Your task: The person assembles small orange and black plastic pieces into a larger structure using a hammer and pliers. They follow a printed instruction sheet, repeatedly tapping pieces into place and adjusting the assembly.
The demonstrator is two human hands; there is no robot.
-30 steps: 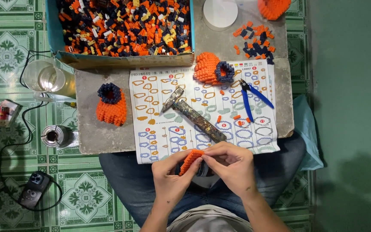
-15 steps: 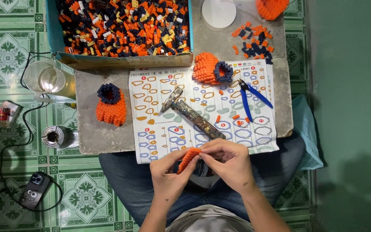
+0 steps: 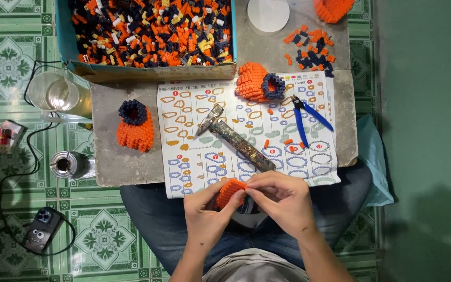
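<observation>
Over my lap, my left hand (image 3: 204, 219) and my right hand (image 3: 283, 201) both grip a small curved piece of orange bricks (image 3: 229, 191), fingertips pinching its top edge. It is held just below the near edge of the printed instruction sheet (image 3: 246, 130) on the grey slab (image 3: 116, 162). A finished orange model with a dark blue collar (image 3: 135, 125) stands on the slab to the left. A second one (image 3: 257, 82) lies on its side at the sheet's top.
A blue box of orange, dark blue and white bricks (image 3: 147, 31) sits at the back. A rusty hammer (image 3: 236, 138) and blue-handled pliers (image 3: 306, 117) lie on the sheet. Loose bricks (image 3: 309, 44), a white lid (image 3: 267, 15), a glass (image 3: 58, 94), a metal can (image 3: 69, 164) and a phone (image 3: 40, 235) surround it.
My hands have stayed in place over my lap; the fingers have shifted slightly on the orange piece. Nothing else has moved.
</observation>
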